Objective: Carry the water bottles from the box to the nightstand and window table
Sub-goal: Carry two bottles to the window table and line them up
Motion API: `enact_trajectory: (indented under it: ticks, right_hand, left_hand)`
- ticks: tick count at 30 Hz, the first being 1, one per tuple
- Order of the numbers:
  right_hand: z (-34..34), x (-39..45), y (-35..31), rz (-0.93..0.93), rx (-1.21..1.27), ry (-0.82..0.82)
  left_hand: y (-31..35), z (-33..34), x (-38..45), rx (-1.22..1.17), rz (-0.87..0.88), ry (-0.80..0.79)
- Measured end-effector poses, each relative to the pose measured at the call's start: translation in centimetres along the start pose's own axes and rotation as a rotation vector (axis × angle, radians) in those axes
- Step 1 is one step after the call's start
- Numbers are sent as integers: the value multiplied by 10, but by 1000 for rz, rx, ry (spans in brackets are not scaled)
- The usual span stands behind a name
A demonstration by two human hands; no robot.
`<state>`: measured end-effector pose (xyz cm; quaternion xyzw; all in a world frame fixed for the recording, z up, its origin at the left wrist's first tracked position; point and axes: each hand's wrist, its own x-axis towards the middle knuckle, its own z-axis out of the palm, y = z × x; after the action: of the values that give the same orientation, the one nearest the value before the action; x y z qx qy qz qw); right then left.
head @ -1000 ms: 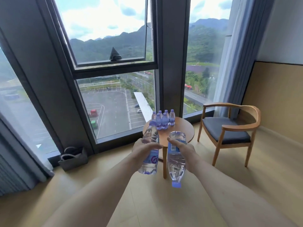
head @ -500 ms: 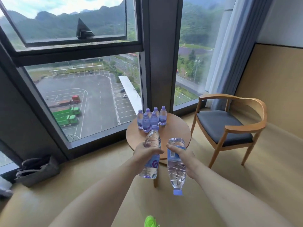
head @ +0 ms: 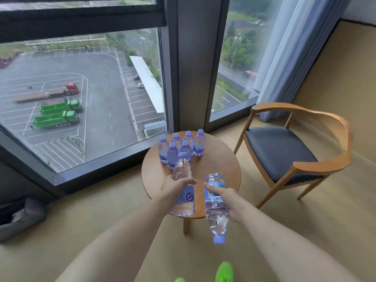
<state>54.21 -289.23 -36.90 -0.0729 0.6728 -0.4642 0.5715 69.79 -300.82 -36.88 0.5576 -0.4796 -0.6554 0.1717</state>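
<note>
From the head camera, my left hand (head: 175,188) sits at the centre of the frame, fingers and thumb wrapped round the middle of an upright water bottle (head: 183,186), its blue cap pointing toward the top of the frame. Just to the right of it, my right hand (head: 225,197) grips a second bottle (head: 215,208) by its labelled middle; this one hangs upside down, cap toward the bottom of the frame and tilted a little. The two bottles are near each other but apart.

Both bottles hover over the near half of the round wooden table (head: 221,159) in the middle of the frame. On its far side, six more bottles (head: 183,146) stand upright in a tight cluster, four in the back row and two in front. The cap of my left bottle overlaps the front of that cluster in the picture; I cannot tell whether it touches.

Right of the table stands a wooden armchair (head: 295,153) with a dark seat. A tall window (head: 81,88) fills the upper left, with a pale curtain (head: 301,49) at upper right. A grey bag (head: 22,216) lies on the floor at the left edge. My green shoes (head: 223,271) show at the bottom.
</note>
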Motion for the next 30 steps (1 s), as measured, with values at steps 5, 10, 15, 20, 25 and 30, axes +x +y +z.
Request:
enact_trajectory:
  ticks: [5, 10, 15, 20, 25, 30]
  right_hand:
    - [-3, 75, -31, 191, 14, -160]
    - [-17, 155, -60, 344, -46, -276]
    - [-27, 220, -86, 305, -274, -131]
    - [-23, 266, -102, 347, -232, -57]
    - [-15, 303, -115, 483, 96, -82]
    - [0, 336, -128, 509, 128, -15]
  left_hand:
    - [15, 2, 65, 62, -26, 25]
    - [23, 20, 128, 163, -110, 92]
    - [30, 35, 174, 309, -121, 133]
    - [22, 40, 199, 398, -125, 170]
    - [10, 36, 218, 542, -88, 139]
    - [2, 24, 242, 610, 21, 66]
